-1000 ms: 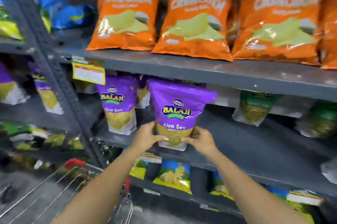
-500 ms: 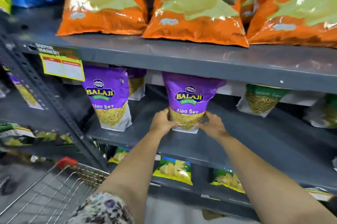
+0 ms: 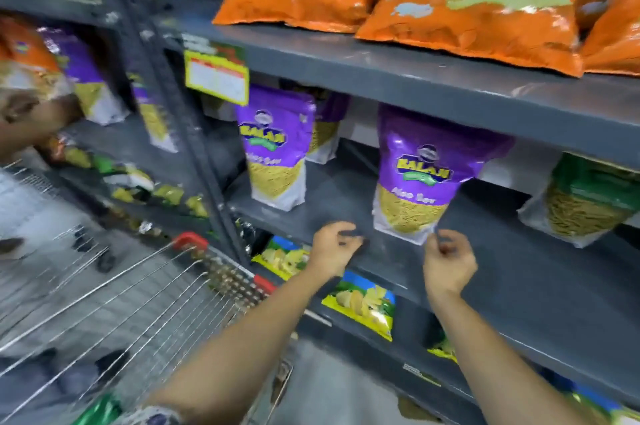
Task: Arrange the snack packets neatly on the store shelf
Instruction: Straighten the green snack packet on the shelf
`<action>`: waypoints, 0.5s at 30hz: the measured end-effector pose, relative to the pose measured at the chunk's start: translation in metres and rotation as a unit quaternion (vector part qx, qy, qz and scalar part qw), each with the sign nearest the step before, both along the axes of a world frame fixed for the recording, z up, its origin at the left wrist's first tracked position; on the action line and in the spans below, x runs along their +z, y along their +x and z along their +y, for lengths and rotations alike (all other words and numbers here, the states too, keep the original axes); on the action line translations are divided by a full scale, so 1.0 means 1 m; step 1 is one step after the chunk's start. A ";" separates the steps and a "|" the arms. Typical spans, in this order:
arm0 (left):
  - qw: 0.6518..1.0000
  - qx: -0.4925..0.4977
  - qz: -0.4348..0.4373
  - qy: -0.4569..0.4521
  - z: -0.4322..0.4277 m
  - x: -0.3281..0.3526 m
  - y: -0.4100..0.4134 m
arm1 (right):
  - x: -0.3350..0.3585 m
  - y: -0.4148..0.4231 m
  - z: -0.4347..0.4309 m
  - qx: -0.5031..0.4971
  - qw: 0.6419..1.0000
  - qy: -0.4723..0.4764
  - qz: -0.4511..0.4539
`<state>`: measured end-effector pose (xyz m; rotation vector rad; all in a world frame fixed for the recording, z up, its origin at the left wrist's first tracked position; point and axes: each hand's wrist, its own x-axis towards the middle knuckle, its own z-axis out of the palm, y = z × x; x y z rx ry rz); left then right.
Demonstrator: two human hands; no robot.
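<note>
- Grey store shelf [image 3: 346, 203] fills the background
- Left hand [image 3: 334, 249] and right hand [image 3: 448, 262] — each grip loosely curled, holding nothing, just below the purple packet [image 3: 420, 175]
- Packet stands upright near the shelf edge, facing out — apart from its twin [image 3: 275, 147] — likely for neat display

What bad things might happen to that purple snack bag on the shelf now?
1. The purple Aloo Sev packet stands alone near the front of the middle shelf, with both hands off it. It might tip forward and fall.
2. The shopping trolley sits close below the hands; an arm could bump it.
3. The packet looks slightly tilted, so the row might end up untidy.
</note>
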<state>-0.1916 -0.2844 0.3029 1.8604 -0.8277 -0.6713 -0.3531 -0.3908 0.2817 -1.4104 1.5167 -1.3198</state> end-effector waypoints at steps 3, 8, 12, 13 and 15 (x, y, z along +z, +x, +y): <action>0.999 -0.011 -0.030 -0.011 0.089 -0.030 0.002 | -0.013 0.043 0.054 0.134 0.990 -0.047 -0.004; 0.979 0.145 -0.067 0.128 0.248 -0.074 0.043 | -0.039 0.139 0.140 0.449 0.876 -0.117 0.131; 0.936 0.250 0.020 0.249 0.356 -0.091 0.070 | -0.057 0.211 0.213 0.614 0.738 -0.111 0.256; 0.920 0.260 0.070 0.285 0.380 -0.102 0.071 | -0.063 0.227 0.230 0.660 0.690 -0.083 0.284; 0.882 0.301 0.154 0.328 0.419 -0.124 0.070 | -0.080 0.249 0.266 0.741 0.566 -0.016 0.360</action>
